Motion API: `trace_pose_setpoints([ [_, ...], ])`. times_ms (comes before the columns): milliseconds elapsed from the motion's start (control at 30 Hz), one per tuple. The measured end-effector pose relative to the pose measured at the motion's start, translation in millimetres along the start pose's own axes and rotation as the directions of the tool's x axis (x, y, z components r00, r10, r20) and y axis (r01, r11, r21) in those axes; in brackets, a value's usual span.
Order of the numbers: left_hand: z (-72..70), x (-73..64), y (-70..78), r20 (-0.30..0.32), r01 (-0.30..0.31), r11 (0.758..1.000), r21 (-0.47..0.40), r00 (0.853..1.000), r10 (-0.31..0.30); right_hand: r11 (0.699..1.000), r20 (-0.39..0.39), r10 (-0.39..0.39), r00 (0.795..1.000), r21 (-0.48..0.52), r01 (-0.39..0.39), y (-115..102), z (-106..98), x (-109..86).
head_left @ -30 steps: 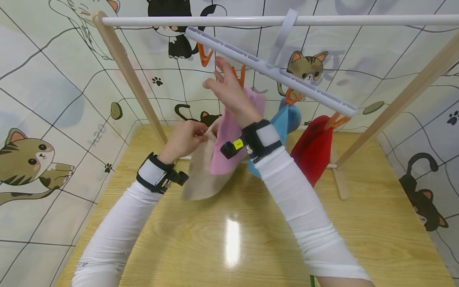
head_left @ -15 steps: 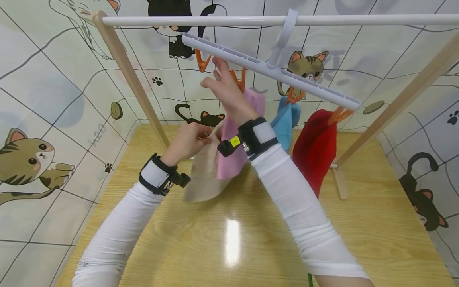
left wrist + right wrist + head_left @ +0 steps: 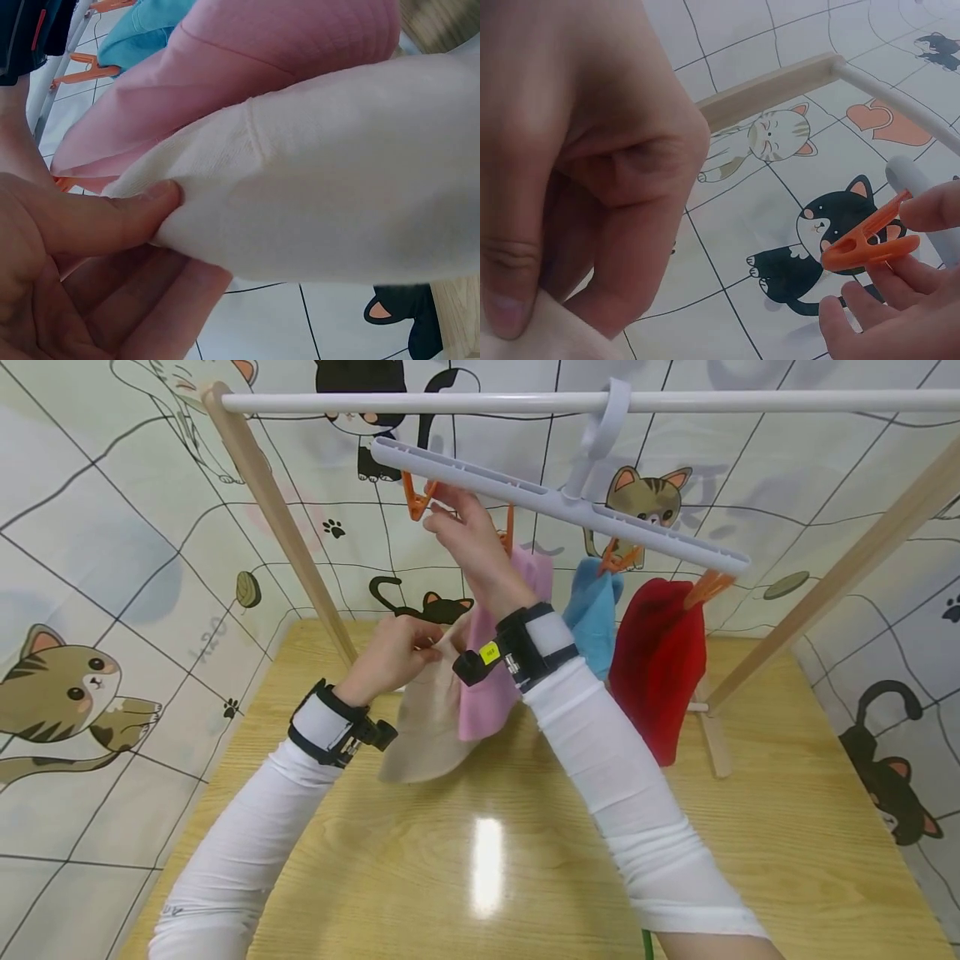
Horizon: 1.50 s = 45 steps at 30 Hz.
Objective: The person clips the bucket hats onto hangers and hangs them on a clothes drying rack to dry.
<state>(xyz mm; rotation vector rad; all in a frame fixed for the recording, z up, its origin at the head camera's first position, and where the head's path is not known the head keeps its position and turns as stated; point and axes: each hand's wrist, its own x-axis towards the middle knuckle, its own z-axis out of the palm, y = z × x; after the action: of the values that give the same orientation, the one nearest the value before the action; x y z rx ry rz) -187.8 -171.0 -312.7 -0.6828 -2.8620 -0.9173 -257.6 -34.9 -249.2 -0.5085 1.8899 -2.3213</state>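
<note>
My left hand [image 3: 396, 653] pinches the upper edge of a cream cloth piece [image 3: 427, 727] between thumb and fingers; a seam shows on it in the left wrist view. Beside it hangs a pink cloth piece [image 3: 487, 706], partly behind my right wrist. My right hand [image 3: 474, 539] is raised to the hanger's left end. In the right wrist view its thumb and fingers take hold of the two arms of an orange clip [image 3: 847, 251], whose other end holds no cloth. The clip hangs from a pale lilac hanger [image 3: 487, 481], hooked on a white rail.
Further right on the hanger, orange clips hold a blue cloth piece [image 3: 592, 614] and a red cloth piece [image 3: 660, 668]. The white rail [image 3: 315, 403] runs between wooden posts [image 3: 277, 518] on a wooden table [image 3: 420, 860]. A cat-patterned wall stands close behind.
The hanger's left end has dipped and moved slightly left. My right hand has shifted a little, its fingers now at the leftmost clip. My left hand has moved slightly right, still pinching the cream cloth.
</note>
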Motion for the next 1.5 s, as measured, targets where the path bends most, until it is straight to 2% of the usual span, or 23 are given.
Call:
trace_pose_setpoints([
  [200,-2.3,-1.7,-2.7,-0.001,-0.004,1.000,-0.001,1.000,0.004,0.997,-0.011,-0.008,1.000,0.071,0.009,1.0,3.8,1.1],
  [400,-4.2,-2.5,-4.2,-0.006,-0.005,1.000,0.019,1.000,0.006,0.983,-0.029,0.042,0.999,0.183,-0.036,2.5,7.4,0.3],
  [700,-6.9,-3.5,-5.0,-0.009,0.004,0.999,0.032,1.000,-0.004,0.981,-0.040,0.027,0.999,0.193,-0.019,6.6,11.3,-5.4],
  [800,-8.3,-4.0,-5.1,-0.002,0.012,1.000,0.024,1.000,-0.012,0.980,-0.001,0.007,1.000,0.198,-0.007,8.8,10.7,-7.6],
  [933,-12.0,-5.2,-6.2,-0.004,0.007,1.000,0.020,1.000,-0.007,0.978,0.088,-0.029,0.996,0.206,0.010,12.3,9.2,-9.1],
  [1100,-18.1,-6.4,-7.5,-0.040,-0.017,0.999,0.037,0.999,0.018,0.969,0.172,-0.040,0.984,0.248,-0.004,16.5,6.2,-9.3],
  [1333,-28.8,-5.4,-7.6,-0.115,-0.029,0.994,0.105,0.993,0.041,0.925,0.246,-0.055,0.968,0.378,-0.044,18.9,1.3,-12.5],
  [1500,-34.1,-2.1,-9.4,-0.126,-0.020,0.995,0.099,0.992,0.032,0.905,0.266,-0.080,0.961,0.424,-0.042,19.4,-0.1,-13.5],
])
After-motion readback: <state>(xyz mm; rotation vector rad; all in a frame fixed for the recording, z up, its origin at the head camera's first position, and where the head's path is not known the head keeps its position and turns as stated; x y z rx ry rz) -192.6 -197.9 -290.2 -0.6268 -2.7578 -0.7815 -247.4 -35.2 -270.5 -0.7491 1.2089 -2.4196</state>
